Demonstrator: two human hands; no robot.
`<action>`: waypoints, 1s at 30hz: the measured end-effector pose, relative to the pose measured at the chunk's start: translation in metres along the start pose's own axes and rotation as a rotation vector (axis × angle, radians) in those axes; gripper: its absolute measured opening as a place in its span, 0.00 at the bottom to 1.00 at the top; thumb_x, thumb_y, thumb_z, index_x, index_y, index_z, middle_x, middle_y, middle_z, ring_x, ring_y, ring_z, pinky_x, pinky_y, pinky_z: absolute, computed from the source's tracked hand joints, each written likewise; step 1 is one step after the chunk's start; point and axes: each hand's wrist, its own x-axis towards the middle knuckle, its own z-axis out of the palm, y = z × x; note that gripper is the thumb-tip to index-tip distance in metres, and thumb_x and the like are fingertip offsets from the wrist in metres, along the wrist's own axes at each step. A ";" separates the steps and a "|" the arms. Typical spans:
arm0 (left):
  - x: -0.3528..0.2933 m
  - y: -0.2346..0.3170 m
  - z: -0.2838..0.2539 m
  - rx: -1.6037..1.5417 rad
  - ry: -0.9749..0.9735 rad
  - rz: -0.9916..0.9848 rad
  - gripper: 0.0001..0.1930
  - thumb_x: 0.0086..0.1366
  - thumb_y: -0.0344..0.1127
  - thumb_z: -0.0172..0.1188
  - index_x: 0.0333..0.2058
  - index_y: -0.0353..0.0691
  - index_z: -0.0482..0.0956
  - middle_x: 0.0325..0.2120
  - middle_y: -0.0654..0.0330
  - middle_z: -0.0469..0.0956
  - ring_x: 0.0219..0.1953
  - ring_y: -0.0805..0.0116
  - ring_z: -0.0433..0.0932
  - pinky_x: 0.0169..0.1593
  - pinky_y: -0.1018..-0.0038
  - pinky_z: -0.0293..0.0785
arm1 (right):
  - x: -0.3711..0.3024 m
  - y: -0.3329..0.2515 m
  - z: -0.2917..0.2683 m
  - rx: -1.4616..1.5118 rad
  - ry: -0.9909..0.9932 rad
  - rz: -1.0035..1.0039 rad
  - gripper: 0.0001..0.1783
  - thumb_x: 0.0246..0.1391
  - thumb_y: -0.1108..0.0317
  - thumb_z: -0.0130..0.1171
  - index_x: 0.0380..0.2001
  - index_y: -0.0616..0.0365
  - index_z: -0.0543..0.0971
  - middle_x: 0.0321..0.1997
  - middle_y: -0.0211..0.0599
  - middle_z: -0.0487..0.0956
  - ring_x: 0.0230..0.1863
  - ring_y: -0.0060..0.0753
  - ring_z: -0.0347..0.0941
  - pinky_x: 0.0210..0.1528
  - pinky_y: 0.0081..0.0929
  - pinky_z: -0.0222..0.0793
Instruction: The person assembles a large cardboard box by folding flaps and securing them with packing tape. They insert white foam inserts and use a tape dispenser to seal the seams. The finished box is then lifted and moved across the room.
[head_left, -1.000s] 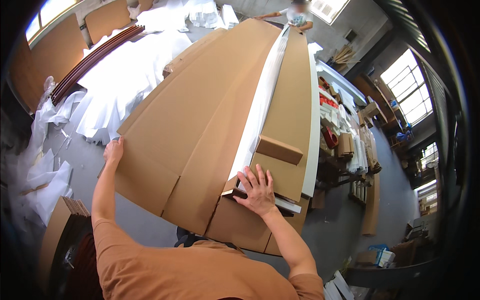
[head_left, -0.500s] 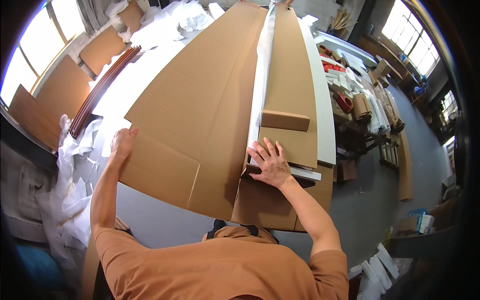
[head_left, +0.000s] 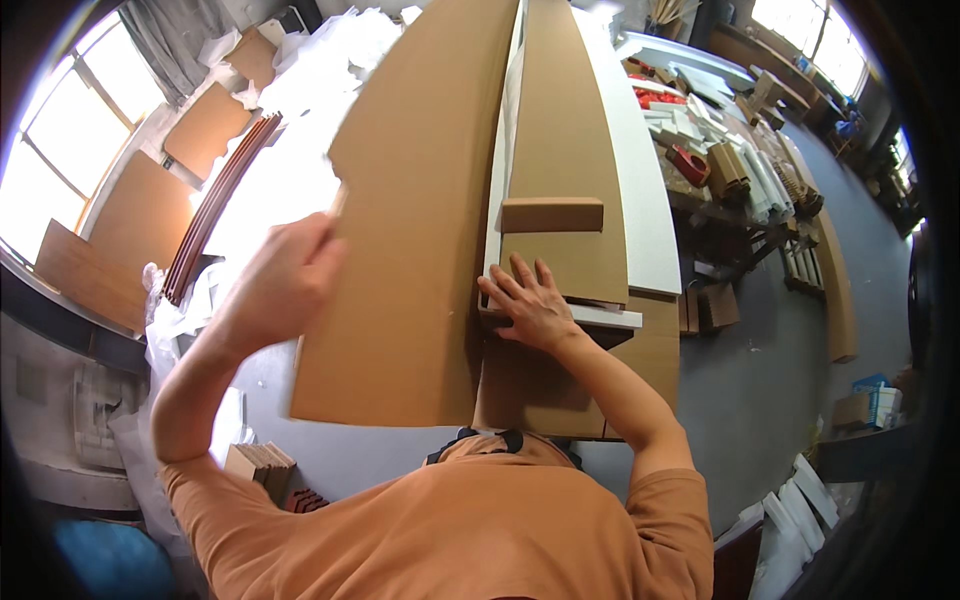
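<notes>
A large brown cardboard sheet [head_left: 410,230] lies across the work surface, with its left flap tilted up. My left hand [head_left: 282,285], blurred by motion, is closed on the flap's left edge. My right hand [head_left: 537,308] rests with fingers spread on the near left corner of a tan cardboard panel [head_left: 565,120]. A white strip [head_left: 496,215] runs along that panel's left side, and another white strip [head_left: 612,318] shows at its near end. On the panel stands a small folded cardboard piece [head_left: 552,214], just beyond my right hand. White board [head_left: 640,190] shows along the right side.
At left, dark red-brown strips [head_left: 222,205] lie by the bright white surface, with brown boards [head_left: 135,225] against the wall. To the right a bench holds white pieces and a red tape dispenser [head_left: 688,165]. Cardboard pieces [head_left: 262,466] stand on the floor at lower left.
My left hand has moved up and to the right, lifting and folding the cardboard flap inward. My right hand stays at the panel's corner. The view has shifted slightly.
</notes>
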 end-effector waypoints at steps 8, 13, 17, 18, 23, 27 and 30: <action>0.057 0.001 0.103 -0.694 -0.406 -0.030 0.16 0.71 0.41 0.46 0.42 0.29 0.67 0.33 0.45 0.73 0.37 0.55 0.72 0.42 0.61 0.69 | -0.005 0.004 -0.002 -0.026 0.007 0.020 0.51 0.38 0.44 0.70 0.65 0.49 0.62 0.67 0.35 0.64 0.70 0.49 0.54 0.67 0.59 0.49; 0.055 -0.045 0.140 -1.031 -0.419 -0.212 0.18 0.71 0.41 0.45 0.46 0.28 0.65 0.39 0.43 0.70 0.42 0.51 0.70 0.46 0.57 0.69 | 0.003 0.001 -0.001 0.080 0.045 -0.016 0.48 0.40 0.46 0.71 0.62 0.53 0.64 0.66 0.36 0.64 0.70 0.50 0.54 0.68 0.58 0.50; 0.051 -0.063 0.173 -1.348 -0.450 -0.302 0.20 0.71 0.42 0.45 0.50 0.28 0.63 0.44 0.42 0.68 0.47 0.48 0.68 0.50 0.54 0.68 | 0.002 0.002 -0.009 0.165 0.101 0.033 0.37 0.51 0.44 0.61 0.59 0.55 0.70 0.64 0.38 0.68 0.70 0.50 0.55 0.69 0.56 0.47; 0.050 -0.067 0.181 -1.438 -0.462 -0.330 0.20 0.71 0.42 0.45 0.51 0.28 0.63 0.45 0.41 0.68 0.48 0.47 0.67 0.50 0.53 0.68 | 0.000 0.000 -0.007 0.225 0.103 0.055 0.35 0.52 0.44 0.59 0.58 0.54 0.71 0.64 0.38 0.69 0.69 0.48 0.56 0.69 0.54 0.46; 0.023 -0.084 0.233 -1.984 -0.468 -0.541 0.23 0.72 0.42 0.44 0.55 0.28 0.60 0.51 0.40 0.65 0.54 0.43 0.65 0.55 0.49 0.67 | 0.007 0.002 -0.013 0.449 0.042 0.134 0.29 0.61 0.45 0.48 0.56 0.54 0.74 0.63 0.37 0.71 0.70 0.44 0.57 0.71 0.50 0.42; 0.020 -0.080 0.263 -2.264 -0.423 -0.679 0.25 0.72 0.43 0.44 0.59 0.28 0.59 0.56 0.38 0.63 0.58 0.40 0.63 0.58 0.45 0.67 | 0.018 0.025 -0.022 0.553 -0.112 0.084 0.23 0.63 0.50 0.49 0.51 0.53 0.78 0.60 0.37 0.74 0.69 0.43 0.58 0.69 0.49 0.46; 0.013 -0.094 0.284 -2.318 -0.396 -0.700 0.27 0.72 0.43 0.44 0.61 0.28 0.57 0.60 0.37 0.62 0.62 0.37 0.62 0.61 0.43 0.66 | 0.068 0.052 -0.060 0.730 -0.385 0.259 0.13 0.60 0.58 0.55 0.39 0.55 0.81 0.37 0.46 0.82 0.42 0.51 0.78 0.44 0.40 0.72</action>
